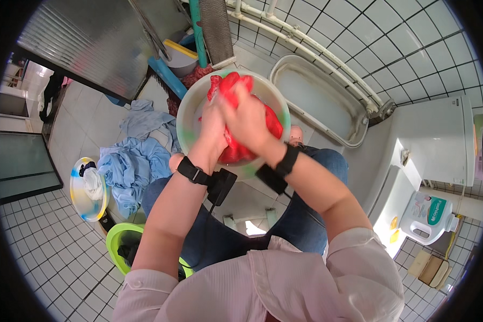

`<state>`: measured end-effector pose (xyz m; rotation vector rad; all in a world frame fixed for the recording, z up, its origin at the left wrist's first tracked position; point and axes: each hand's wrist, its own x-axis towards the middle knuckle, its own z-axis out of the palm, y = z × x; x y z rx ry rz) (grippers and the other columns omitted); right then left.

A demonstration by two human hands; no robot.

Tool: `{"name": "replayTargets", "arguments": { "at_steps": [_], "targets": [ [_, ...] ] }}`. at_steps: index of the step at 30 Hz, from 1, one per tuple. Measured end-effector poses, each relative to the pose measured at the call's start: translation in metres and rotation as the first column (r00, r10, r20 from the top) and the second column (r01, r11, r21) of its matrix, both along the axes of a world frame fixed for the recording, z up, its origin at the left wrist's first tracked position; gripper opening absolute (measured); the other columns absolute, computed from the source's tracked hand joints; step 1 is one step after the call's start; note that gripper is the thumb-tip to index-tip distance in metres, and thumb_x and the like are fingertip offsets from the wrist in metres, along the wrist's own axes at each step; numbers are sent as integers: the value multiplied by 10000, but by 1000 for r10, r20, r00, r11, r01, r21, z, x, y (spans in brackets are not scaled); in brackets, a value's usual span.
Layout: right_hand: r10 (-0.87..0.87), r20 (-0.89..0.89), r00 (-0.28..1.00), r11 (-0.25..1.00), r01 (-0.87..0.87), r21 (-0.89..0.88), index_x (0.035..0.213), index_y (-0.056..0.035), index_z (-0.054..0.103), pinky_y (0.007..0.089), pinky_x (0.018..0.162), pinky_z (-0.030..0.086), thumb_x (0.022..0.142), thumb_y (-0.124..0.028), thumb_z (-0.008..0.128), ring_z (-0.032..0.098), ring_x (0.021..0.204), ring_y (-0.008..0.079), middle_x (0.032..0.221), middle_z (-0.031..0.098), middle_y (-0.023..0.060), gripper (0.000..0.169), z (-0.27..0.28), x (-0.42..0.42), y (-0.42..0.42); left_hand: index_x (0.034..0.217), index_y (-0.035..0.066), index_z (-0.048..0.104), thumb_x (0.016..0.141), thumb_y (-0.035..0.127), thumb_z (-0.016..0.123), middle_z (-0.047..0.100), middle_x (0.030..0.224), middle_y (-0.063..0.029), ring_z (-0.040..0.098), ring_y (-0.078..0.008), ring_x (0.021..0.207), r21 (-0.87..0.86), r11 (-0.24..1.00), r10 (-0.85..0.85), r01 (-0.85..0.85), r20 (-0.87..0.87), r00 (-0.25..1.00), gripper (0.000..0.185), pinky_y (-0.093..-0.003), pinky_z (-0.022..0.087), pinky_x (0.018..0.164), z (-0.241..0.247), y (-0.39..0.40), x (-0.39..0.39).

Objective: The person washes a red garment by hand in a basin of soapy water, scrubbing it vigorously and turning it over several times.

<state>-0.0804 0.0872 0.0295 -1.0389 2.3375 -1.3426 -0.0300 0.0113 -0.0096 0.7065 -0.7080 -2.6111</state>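
Note:
A wet red cloth (270,122) is bunched in and above a round pale basin with green patches (184,120), which stands on the floor between my feet. My left hand (214,124) is closed on part of the cloth at the basin's middle. Against it, my right hand (245,116) grips the cloth too, its fingers blurred by motion. Part of the cloth sticks up beyond my fingers, and the rest lies low in the basin. Some water shows beside it. Black straps with small boxes sit on both wrists.
Blue clothes (135,165) lie on the tiles at left, beside a small basin (77,193) of laundry and a lime-green bucket (114,241). A long tub of cloudy water (314,96) stands by the wall pipes. Mops (167,76) lean behind; a detergent jug (422,217) is at right.

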Motion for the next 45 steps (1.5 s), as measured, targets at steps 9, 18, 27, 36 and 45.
{"name": "replayTargets", "arguments": {
  "at_steps": [9,18,27,36,45],
  "targets": [
    [530,811,247,809,137,-571,1195,-64,446,316,906,405,890,-271,527,489,1055,157,1151,513,87,377,-21,-56,-6,1134,52,504,882,314,549,591,1034,-65,603,-161,872,97,975,-201,202,-23,979,366,-303,500,741,29,-5,8],
    [115,-167,979,991,-125,-54,1064,-44,505,404,788,457,751,-249,648,569,899,375,954,590,218,400,-15,1,5,1187,58,465,924,93,364,545,1137,-116,553,-228,1012,-144,971,208,-192,107,972,284,-346,462,869,16,-3,11],
    [-57,60,997,993,63,-104,1040,-36,475,486,721,441,815,-286,534,561,806,428,845,584,256,341,-17,10,-2,1227,19,447,923,219,458,515,1187,-96,511,-193,1058,-65,997,36,-35,20,999,364,-330,402,927,9,-1,8],
    [269,283,921,958,-227,-174,1266,-54,377,329,911,405,738,-305,681,547,1029,248,1060,576,151,659,-34,-43,-4,1194,-35,426,768,-111,344,525,1119,-169,548,-275,1016,-39,979,198,-199,-21,980,440,-403,453,899,11,-24,11],
    [-84,403,911,842,281,-460,1011,-13,539,344,785,456,727,-33,588,562,884,254,939,563,115,289,-29,-41,4,1159,63,465,898,149,423,525,1116,-89,547,-200,975,-31,994,109,-105,266,958,277,-351,457,862,-7,16,0]
  ]
}}
